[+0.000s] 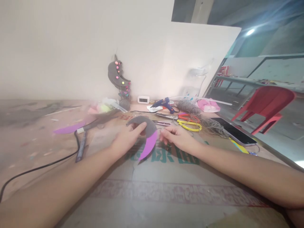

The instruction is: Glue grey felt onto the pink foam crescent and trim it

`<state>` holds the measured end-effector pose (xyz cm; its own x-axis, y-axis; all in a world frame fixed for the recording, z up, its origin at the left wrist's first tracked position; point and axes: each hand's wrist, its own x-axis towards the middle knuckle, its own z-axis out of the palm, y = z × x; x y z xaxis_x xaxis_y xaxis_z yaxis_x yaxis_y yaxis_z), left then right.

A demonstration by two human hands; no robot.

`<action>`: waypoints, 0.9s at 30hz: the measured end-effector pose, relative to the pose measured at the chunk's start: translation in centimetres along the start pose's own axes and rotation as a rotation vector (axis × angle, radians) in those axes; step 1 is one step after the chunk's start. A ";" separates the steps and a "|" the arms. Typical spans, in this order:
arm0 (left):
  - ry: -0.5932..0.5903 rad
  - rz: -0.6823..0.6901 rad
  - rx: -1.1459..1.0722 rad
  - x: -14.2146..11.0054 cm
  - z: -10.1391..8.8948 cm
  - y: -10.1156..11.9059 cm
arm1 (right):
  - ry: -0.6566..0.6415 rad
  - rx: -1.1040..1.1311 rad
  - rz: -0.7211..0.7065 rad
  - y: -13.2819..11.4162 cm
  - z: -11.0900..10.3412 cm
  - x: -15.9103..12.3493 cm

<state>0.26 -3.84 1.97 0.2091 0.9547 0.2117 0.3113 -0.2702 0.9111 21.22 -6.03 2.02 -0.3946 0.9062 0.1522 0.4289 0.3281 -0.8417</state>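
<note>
My left hand grips a crescent moon cutout between thumb and fingers, above a printed cardboard sheet. Grey yarn covers the crescent's upper part, while its lower tip is bare purple. Just right of the crescent, my right hand is closed in a pinch. A faint strand of grey yarn seems to run from the crescent to these fingertips; most of it is too thin to follow. Behind the hands lie a grey yarn ball and a loose tangle of yarn.
Beyond my hands are a blue glue gun, yellow-handled scissors, orange-handled pliers and a white clock. A phone lies right. A decorated grey crescent is against the board. Left are a marker and black cable.
</note>
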 end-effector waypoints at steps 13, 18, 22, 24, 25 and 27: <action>-0.074 -0.100 -0.056 0.1 0.0 -0.6 | 0.263 -0.560 -0.143 2.6 -5.2 2.6; -0.070 -0.112 0.064 0.6 -0.1 -1.0 | 0.126 -0.786 -0.291 3.8 -4.7 3.5; -0.072 -0.137 0.101 0.8 -0.2 -1.3 | -0.017 -0.906 -0.310 3.5 -4.7 4.8; -0.089 -0.167 0.070 0.9 -0.2 -1.4 | -0.062 -0.967 -0.312 3.2 -4.7 5.3; -0.100 -0.173 0.047 0.9 -0.2 -1.4 | -0.065 -0.989 -0.317 3.2 -4.7 5.6; -0.125 -0.159 0.003 0.9 -0.1 -1.7 | -0.054 -1.008 -0.344 3.3 -4.7 5.8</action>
<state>-0.14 -2.48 0.70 0.2708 0.9624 0.0193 0.3522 -0.1178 0.9285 24.13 1.60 2.52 -0.6477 0.7175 0.2562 0.7519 0.6563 0.0631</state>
